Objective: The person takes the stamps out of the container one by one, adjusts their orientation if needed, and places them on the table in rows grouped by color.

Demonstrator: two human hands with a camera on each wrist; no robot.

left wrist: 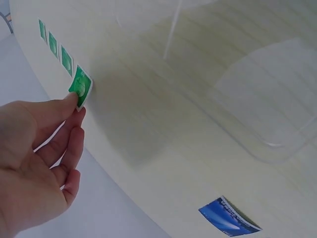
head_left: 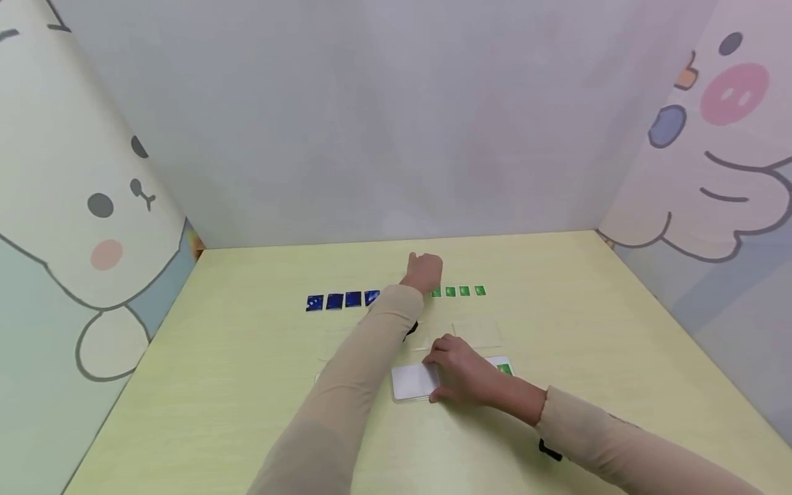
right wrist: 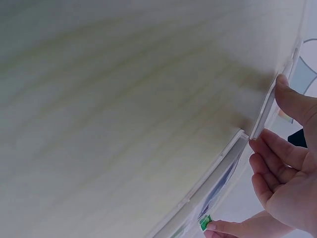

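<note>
Table [head_left: 185, 426]: one, pale yellow-green, before you. Sleeves [head_left: 619, 440]: two, beige, yours; the left one crosses the middle and hides part of the table.

Right hand [head_left: 460, 371]: yours, narrow, gripping a clear case [head_left: 411, 382] between thumb at its near edge and fingers at its far edge; white surface inside. Second case [head_left: 505, 364]: just beyond that wrist, partly hidden, a green patch showing.

Clear trays [head_left: 478, 335]: flat, behind the cases; outlines faint, count unclear.

Blue cards [head_left: 353, 299]: four seen in a row, left of your left forearm, lying apart.

Left hand [head_left: 423, 273]: yours, stretched to the far side, thumb and fingertip pinching a green card [left wrist: 81, 87]. That card stands tilted at the left end of its row. Other green cards [head_left: 465, 291]: three, lined up to its right, on the table.

Wall [head_left: 396, 137]: grey, behind all. Side panels [head_left: 730, 96]: two, cartoon animals printed.
</note>
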